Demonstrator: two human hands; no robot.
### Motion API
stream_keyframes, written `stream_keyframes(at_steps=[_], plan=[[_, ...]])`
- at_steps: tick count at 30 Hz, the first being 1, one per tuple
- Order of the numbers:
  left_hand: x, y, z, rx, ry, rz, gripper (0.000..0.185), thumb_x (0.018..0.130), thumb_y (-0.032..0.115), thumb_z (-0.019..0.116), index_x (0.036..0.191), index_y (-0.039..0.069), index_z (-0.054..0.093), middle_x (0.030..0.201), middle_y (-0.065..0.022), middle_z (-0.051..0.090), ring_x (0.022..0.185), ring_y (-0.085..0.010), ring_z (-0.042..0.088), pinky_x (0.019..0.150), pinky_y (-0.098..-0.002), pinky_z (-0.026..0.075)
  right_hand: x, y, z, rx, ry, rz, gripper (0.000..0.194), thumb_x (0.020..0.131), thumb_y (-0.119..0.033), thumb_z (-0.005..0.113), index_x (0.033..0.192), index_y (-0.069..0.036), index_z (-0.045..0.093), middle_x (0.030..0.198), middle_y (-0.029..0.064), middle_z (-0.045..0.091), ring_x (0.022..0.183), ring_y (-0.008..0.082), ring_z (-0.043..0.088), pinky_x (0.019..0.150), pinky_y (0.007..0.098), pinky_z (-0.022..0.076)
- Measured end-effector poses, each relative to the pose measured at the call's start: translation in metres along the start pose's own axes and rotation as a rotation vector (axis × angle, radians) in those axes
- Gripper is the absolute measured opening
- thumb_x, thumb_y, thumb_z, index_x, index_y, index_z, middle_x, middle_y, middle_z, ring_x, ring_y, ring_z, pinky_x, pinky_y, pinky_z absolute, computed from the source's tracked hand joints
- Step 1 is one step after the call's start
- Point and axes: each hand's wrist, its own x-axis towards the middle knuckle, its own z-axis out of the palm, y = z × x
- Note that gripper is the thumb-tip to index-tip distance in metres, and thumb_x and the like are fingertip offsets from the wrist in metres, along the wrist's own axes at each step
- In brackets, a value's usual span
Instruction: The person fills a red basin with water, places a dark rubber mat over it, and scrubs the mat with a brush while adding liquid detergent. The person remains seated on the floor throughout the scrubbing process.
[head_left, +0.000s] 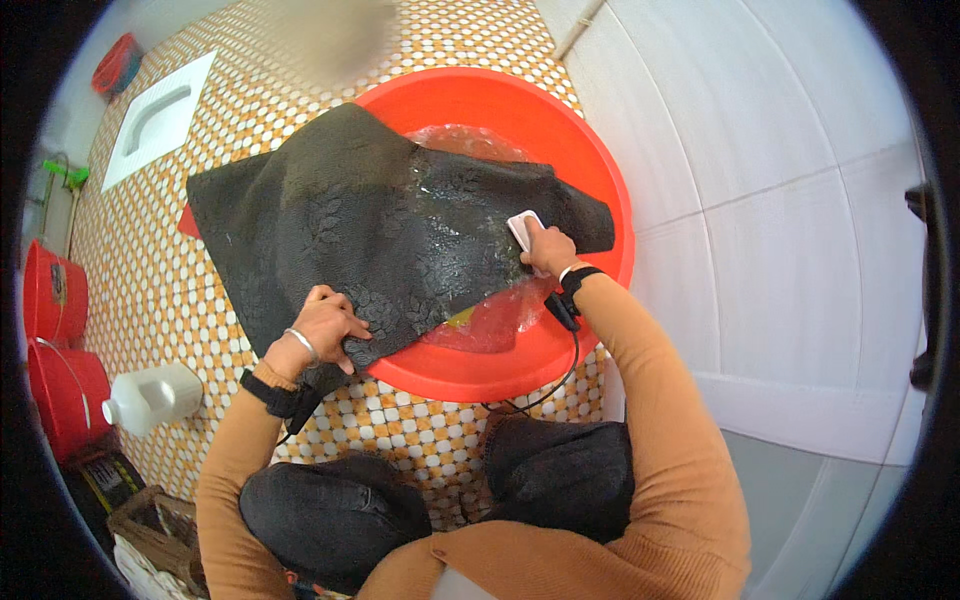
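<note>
A large dark grey mat with an embossed leaf-like pattern (337, 217) lies draped across a round red plastic tub (480, 386), its left part hanging over the rim. Its middle is wet and shiny. My left hand (330, 326) grips the mat's near edge, left of the tub. In my right hand (550, 247) is a white, flat-topped scrubbing brush or block (523, 229), pressed on the wet right part of the mat; its underside is hidden. Sudsy water (472, 142) shows in the tub behind the mat and at its near edge, where something reddish lies under the water.
Red buckets (56, 292) and a whitish plastic jug (154, 397) stand at the left on the tiled floor. A squat toilet (157, 120) is set in the floor at the back left, with a red basin (118, 66) beyond. A white tiled wall (765, 225) borders the tub's right side.
</note>
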Motion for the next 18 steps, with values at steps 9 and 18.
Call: stream_keyframes(at_steps=[9, 18], plan=[[-0.066, -0.021, -0.084, -0.272, 0.359, -0.106, 0.032, 0.055, -0.007, 0.073, 0.084, 0.007, 0.077, 0.077, -0.0085, 0.069, 0.074, -0.0263, 0.065, 0.069, -0.0354, 0.052, -0.024, -0.010, 0.008, 0.118, -0.019, -0.061, 0.092, 0.072, -0.038, 0.078, 0.146, -0.014, 0.028, 0.107, 0.0253, 0.067, 0.099, 0.0426, 0.065, 0.085, 0.0481, 0.0527], [-0.154, -0.048, -0.115, -0.265, 0.326, -0.647, 0.026, 0.058, -0.013, 0.075, 0.080, 0.002, 0.074, 0.079, -0.0096, 0.071, 0.075, -0.0227, 0.069, 0.071, -0.0318, 0.054, -0.051, -0.069, 0.029, 0.296, -0.348, -0.289, 0.094, 0.074, -0.039, 0.076, 0.146, -0.005, 0.026, 0.111, 0.0298, 0.065, 0.101, 0.0435, 0.064, 0.087, 0.0468, 0.0515]])
